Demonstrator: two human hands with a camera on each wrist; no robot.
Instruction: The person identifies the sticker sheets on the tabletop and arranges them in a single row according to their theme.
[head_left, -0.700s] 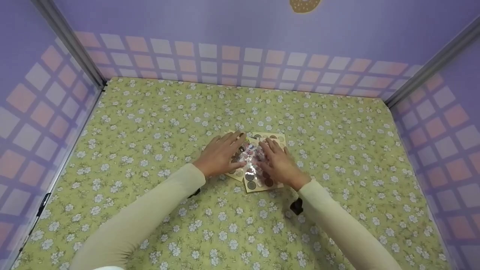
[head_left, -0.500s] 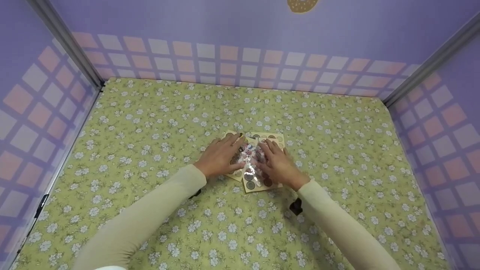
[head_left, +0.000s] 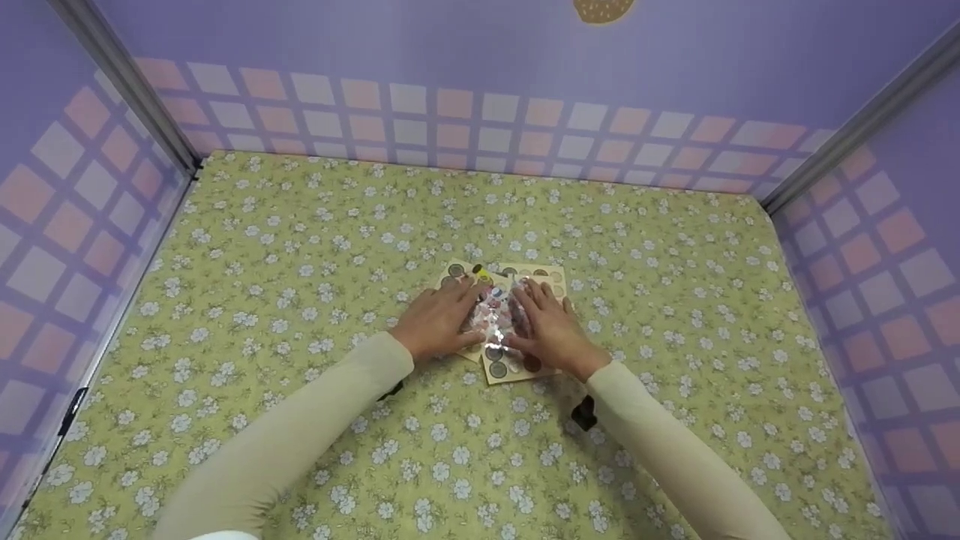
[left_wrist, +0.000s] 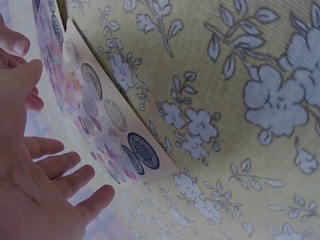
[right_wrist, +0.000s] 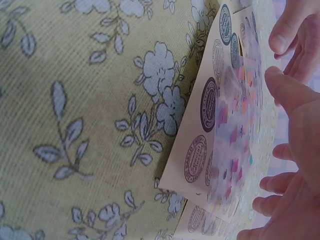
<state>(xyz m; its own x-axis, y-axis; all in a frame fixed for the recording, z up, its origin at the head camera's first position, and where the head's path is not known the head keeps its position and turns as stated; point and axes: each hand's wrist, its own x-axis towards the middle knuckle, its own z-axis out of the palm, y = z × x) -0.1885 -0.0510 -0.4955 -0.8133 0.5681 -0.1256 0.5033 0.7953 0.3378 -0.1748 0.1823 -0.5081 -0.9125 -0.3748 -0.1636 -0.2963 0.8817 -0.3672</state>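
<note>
Both hands are over a shiny clear plastic sheet or packet (head_left: 493, 319) printed or filled with small pink and multicoloured shapes. Beneath it lie overlapping cream paper sheets (head_left: 498, 370) with dark round stamp-like prints, also plain on the paper (right_wrist: 185, 167) in the right wrist view. My left hand (head_left: 437, 321) is at the left side of the packet, fingers extended. On the right side, my right hand (head_left: 553, 330) has its fingers extended over the plastic. Both wrist views show fingers apart, gripping nothing; whether the fingertips touch the plastic is unclear. A small yellow-and-black print (head_left: 481, 274) shows near the top.
A yellow-green floral cloth (head_left: 315, 247) covers the table around the papers. Purple walls (head_left: 480, 52) with pink and white checks enclose the back and both sides. A black strip or cord (head_left: 73, 411) runs along the left edge.
The left hand has drawn back slightly toward the person, baring more of the left sheet's top and the yellow-and-black print. The right hand has hardly shifted. The view has moved a little.
</note>
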